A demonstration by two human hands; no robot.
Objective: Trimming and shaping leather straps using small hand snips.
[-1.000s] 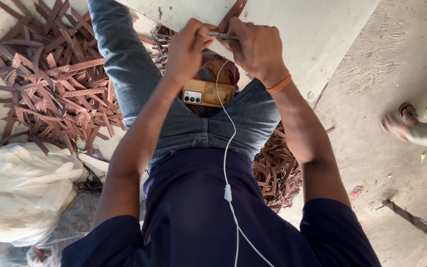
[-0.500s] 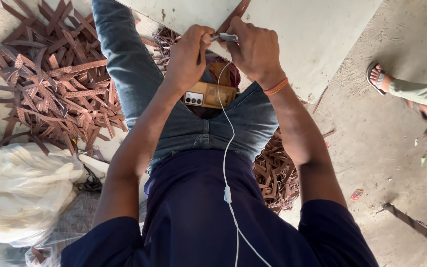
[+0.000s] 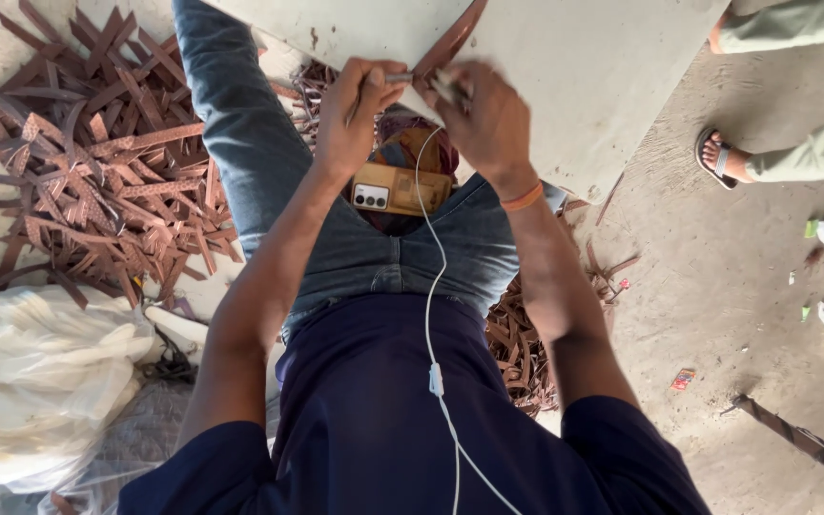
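Here, left of the pale board (image 3: 574, 67) that serves as the surface, a heap of brown strips (image 3: 97, 181) covers the floor. At the board's near edge the left hand (image 3: 360, 110) pinches a small metal tool (image 3: 399, 77), and the right hand (image 3: 484, 119) clamps the brown strap (image 3: 448, 43) lying across it; this looks like working the strap's end, and steady alignment seems needed. Right of the board, another person's sandalled foot (image 3: 722, 157) narrows the open floor.
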